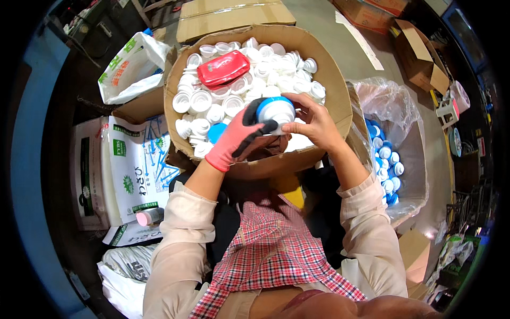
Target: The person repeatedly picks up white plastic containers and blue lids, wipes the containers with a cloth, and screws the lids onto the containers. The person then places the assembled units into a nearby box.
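Between my two hands is a white plastic cap with a blue rim (277, 112), held over the near side of a large cardboard box (340, 90). My left hand (245, 133), in a pink and black glove, is closed round the cap's left side. The bare fingers of my right hand (313, 121) curl round its right side, thumb at the front. Beneath them the box is heaped with white plastic caps (201, 101). On the heap lie a red zipped pouch (223, 69) and, beside my left wrist, a blue disc-shaped piece (217, 133).
To the right, a plastic-lined carton (414, 159) contains several blue-and-white caps (392, 170). A white printed bag (133, 69) and printed sheeting (141, 165) are at the left, with a small pink-ended cylinder (150, 216). Flat cardboard (234, 18) lies beyond the box.
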{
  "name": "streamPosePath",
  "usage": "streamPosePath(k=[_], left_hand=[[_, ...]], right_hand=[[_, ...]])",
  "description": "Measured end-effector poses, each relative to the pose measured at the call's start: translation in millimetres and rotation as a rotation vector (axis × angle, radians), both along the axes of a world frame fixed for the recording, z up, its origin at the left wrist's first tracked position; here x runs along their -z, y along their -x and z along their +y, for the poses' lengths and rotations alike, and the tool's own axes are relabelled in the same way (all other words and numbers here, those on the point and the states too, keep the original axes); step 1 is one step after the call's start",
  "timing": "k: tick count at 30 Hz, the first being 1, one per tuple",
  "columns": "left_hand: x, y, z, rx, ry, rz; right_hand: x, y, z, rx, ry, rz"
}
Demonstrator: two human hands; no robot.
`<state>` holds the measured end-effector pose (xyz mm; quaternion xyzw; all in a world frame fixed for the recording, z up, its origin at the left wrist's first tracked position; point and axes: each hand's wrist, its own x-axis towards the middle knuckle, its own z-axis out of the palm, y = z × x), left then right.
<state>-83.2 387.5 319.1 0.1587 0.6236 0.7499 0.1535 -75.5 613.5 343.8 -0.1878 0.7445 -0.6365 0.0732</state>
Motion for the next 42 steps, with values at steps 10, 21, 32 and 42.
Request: streamPosePath(k=[10, 21, 32, 42], left_hand=[[10, -6, 10, -0.109, 0.106, 0.123], [14, 0, 14, -0.041, -0.048, 0.019], [130, 77, -74, 0.053, 1.497, 0.429], [163, 61, -56, 0.304, 1.877, 0.459]], right_hand=[[14, 0, 3, 0.074, 0.058, -0.007], [18, 9, 10, 0.168, 0.183, -0.116], [77, 12, 275, 0.997, 0.098, -0.036], [333, -98, 438, 1.503, -0.329, -0.880]])
